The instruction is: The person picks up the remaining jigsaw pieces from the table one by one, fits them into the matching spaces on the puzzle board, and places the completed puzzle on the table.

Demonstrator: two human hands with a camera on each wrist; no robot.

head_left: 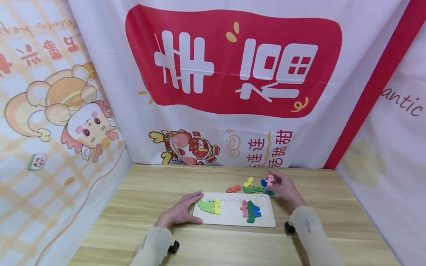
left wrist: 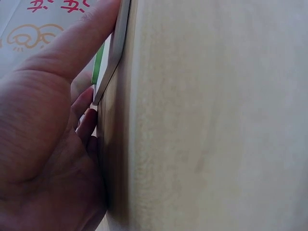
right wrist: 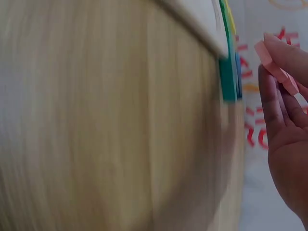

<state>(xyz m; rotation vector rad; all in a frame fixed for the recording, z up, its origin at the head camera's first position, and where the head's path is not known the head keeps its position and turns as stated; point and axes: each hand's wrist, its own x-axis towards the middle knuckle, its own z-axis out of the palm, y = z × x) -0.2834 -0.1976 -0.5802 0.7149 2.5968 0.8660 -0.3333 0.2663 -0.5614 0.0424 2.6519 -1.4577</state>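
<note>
A crocodile puzzle board [head_left: 231, 219] lies on the table, with a green head piece [head_left: 208, 206], a yellow piece [head_left: 217, 207], a pink piece [head_left: 244, 209], a green tail piece [head_left: 251, 216] and a blue piece [head_left: 257, 211] on it. My left hand [head_left: 181, 210] rests at the board's left end, thumb along the near side and fingers toward the far corner. Above the board's far right corner, my right hand [head_left: 285, 188] pinches another pink puzzle piece [right wrist: 275, 68] between thumb and fingers, lifted off the table.
Behind the board lie loose pieces: an orange one [head_left: 233, 189], a yellow one [head_left: 248, 182], a green one [head_left: 253, 189] and a blue one [head_left: 264, 183]. A printed cloth [head_left: 233, 140] hangs along the table's far edge, with more cloth at both sides.
</note>
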